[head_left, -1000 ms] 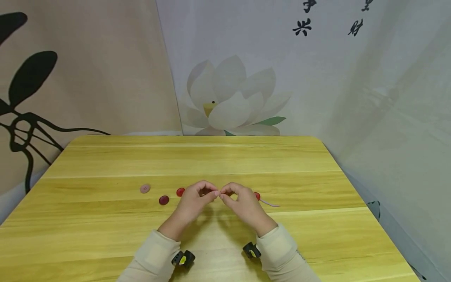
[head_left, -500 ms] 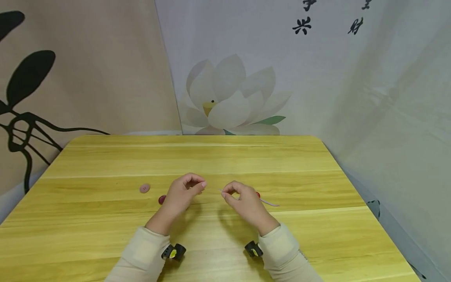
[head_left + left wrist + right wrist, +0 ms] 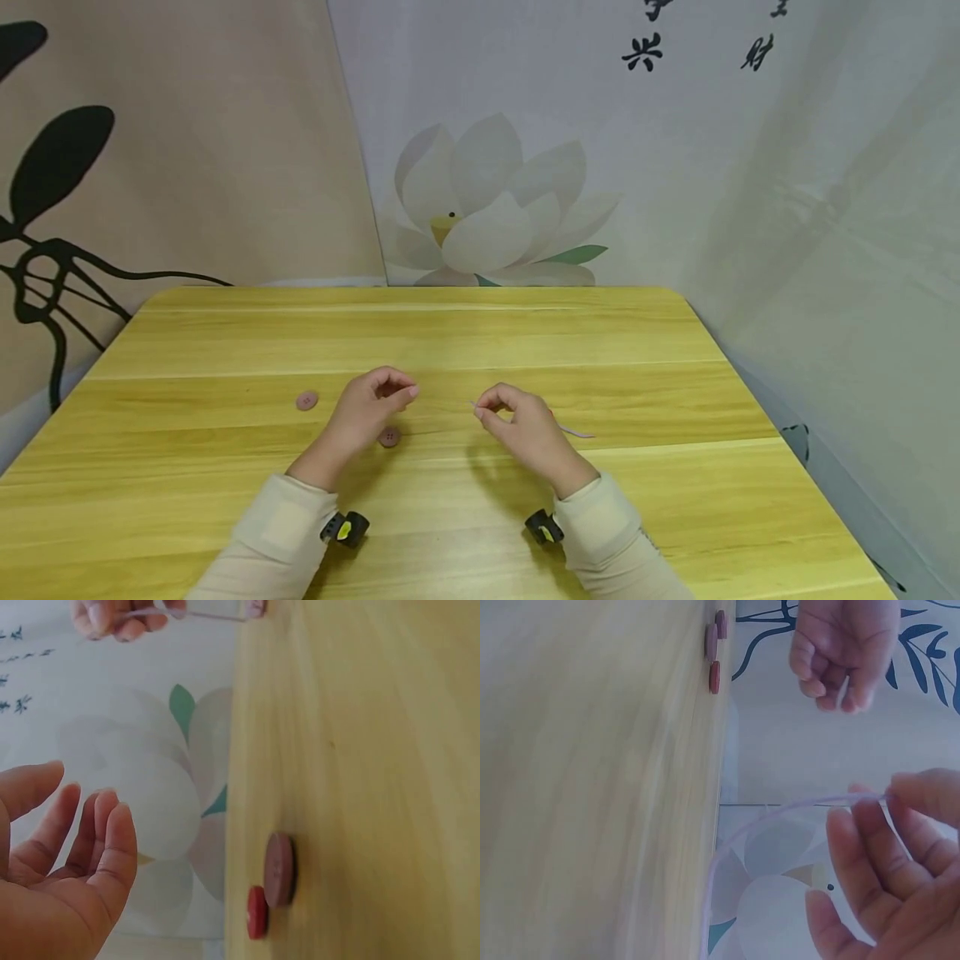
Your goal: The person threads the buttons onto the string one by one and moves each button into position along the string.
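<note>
My right hand (image 3: 525,425) pinches a thin lilac cord (image 3: 780,806) between thumb and forefinger. A short tip of it sticks out past the fingertips, and the rest bends down to the table. Beside that hand lies the cord's other end (image 3: 577,432); a red button there is almost wholly hidden. My left hand (image 3: 363,412) hovers over the table with its thumb apart from the loosely bent fingers (image 3: 120,840), holding nothing. Just below it lies a dusty-pink button (image 3: 389,437). A red button (image 3: 257,912) shows close to a pinkish one (image 3: 279,870) in the left wrist view.
A second pale pink button (image 3: 307,401) lies left of my left hand. The wooden table (image 3: 480,333) ends at a printed cloth backdrop (image 3: 675,183). Dark wrist cameras (image 3: 345,528) sit on both sleeves.
My left hand has let go near the cord's tip and moved left, away from the right hand. It now covers the dark red and red buttons and uncovers the dusty-pink one.
</note>
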### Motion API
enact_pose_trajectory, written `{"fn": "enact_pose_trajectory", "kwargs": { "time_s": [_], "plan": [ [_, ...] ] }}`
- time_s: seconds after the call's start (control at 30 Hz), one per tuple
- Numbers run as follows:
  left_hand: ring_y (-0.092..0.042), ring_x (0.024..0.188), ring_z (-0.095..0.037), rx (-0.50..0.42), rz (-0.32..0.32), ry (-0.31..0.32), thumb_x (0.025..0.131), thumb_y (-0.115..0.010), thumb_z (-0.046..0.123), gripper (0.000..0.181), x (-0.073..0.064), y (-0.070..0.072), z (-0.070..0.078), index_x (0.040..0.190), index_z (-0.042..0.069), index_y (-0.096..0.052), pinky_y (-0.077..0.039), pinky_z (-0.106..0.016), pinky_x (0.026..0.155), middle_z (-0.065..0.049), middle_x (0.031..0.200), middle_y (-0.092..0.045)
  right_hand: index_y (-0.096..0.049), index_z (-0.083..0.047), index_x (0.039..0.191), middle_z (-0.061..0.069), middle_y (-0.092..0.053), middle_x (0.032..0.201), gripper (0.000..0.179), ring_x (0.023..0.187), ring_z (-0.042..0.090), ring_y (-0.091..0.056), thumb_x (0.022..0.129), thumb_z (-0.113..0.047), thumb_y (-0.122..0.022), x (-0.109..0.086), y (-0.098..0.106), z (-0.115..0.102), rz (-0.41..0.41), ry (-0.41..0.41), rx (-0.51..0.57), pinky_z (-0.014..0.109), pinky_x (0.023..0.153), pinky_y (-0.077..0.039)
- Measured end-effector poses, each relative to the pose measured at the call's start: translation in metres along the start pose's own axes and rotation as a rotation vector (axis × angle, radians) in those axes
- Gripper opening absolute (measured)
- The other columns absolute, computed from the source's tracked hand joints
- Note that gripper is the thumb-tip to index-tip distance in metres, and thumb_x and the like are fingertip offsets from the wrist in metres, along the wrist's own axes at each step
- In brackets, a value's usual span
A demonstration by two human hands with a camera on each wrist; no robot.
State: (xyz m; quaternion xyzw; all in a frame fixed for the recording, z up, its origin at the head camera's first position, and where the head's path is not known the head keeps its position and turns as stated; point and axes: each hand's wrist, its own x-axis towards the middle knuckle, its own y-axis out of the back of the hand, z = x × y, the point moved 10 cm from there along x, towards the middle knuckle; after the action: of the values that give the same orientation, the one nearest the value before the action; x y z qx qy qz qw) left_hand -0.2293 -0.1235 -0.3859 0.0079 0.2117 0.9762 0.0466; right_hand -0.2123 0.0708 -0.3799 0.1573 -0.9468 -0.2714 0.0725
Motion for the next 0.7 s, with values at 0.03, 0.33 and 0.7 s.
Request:
{"fn": "enact_pose_trajectory", "kwargs": {
  "time_s": [0.03, 0.33, 0.7],
  "plan": [
    [-0.055, 0.087, -0.019, 0.013, -0.007, -0.002, 0.095, -0.063, 0.018, 0.018, 0.0, 0.0, -0.001, 0.105, 0.003, -0.064, -0.045, -0.032, 0.077, -0.007, 0.096, -0.063, -0.065, -0.01, 0.1, 0.005, -0.066, 0.098, 0.01, 0.059, 0.013, -0.043, 0.096, -0.017, -0.06, 0.0, 0.0, 0.0, -0.002, 0.0, 0.003, 0.023, 0.052, -0.04],
    [-0.058, 0.095, -0.023, 0.11, -0.077, -0.008, 0.093, -0.064, 0.017, 0.023, -0.001, 0.003, -0.016, 0.108, -0.001, -0.063, -0.046, -0.036, 0.082, -0.009, 0.101, -0.065, -0.065, -0.007, 0.101, 0.009, -0.066, 0.097, 0.013, 0.055, 0.009, -0.04, 0.097, -0.018, -0.059, 0.001, 0.001, 0.003, -0.016, -0.007, 0.012, 0.023, 0.049, -0.038],
    [-0.058, 0.095, -0.025, 0.134, -0.161, 0.0, 0.085, -0.07, 0.004, 0.03, -0.001, 0.005, -0.028, 0.112, -0.006, -0.061, -0.047, -0.039, 0.083, -0.015, 0.103, -0.064, -0.065, -0.008, 0.1, 0.008, -0.066, 0.096, 0.012, 0.064, 0.016, -0.049, 0.097, -0.018, -0.06, 0.001, 0.002, 0.003, -0.013, 0.009, 0.001, 0.024, 0.051, -0.039]
  ]
}}
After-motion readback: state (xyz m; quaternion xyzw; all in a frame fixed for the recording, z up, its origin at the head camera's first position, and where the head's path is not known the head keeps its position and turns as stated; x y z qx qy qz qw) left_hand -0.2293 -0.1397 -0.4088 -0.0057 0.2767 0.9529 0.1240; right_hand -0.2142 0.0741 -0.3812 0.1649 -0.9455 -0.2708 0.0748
